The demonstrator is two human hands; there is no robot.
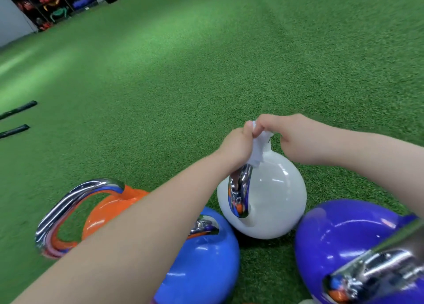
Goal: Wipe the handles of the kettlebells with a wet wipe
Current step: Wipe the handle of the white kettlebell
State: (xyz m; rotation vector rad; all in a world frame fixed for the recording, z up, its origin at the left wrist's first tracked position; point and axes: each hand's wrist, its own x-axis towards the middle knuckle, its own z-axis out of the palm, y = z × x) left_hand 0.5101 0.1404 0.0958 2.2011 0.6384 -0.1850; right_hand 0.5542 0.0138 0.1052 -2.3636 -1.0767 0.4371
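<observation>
Right now I judge the job to be somewhere in its middle, though I cannot say which handles are already clean: nothing on the chrome tells a wiped handle from an unwiped one. I am working on the glossy white round kettlebell (270, 202), which sits on the green artificial turf floor (206, 74) between the others. Its curved chrome handle (239, 195) runs up from the near side of the ball to the top, where both my hands meet. My left hand (236, 147) is clenched around the upper part of that handle with the crumpled white wet wipe (258, 151) bunched against it, the cloth spilling out below my fingers. My right hand (296, 136) has its fingers curled too, pinching the top of the same wipe just beside my left thumb, so the two hands touch. Near me stand three more: an orange kettlebell (107, 209) with a large chrome loop on my left, a bright blue kettlebell (202, 262) under my left forearm, and a purple kettlebell (344, 241) on my right. Their handles are untouched at this moment, and I would guess at least some are left to do.
</observation>
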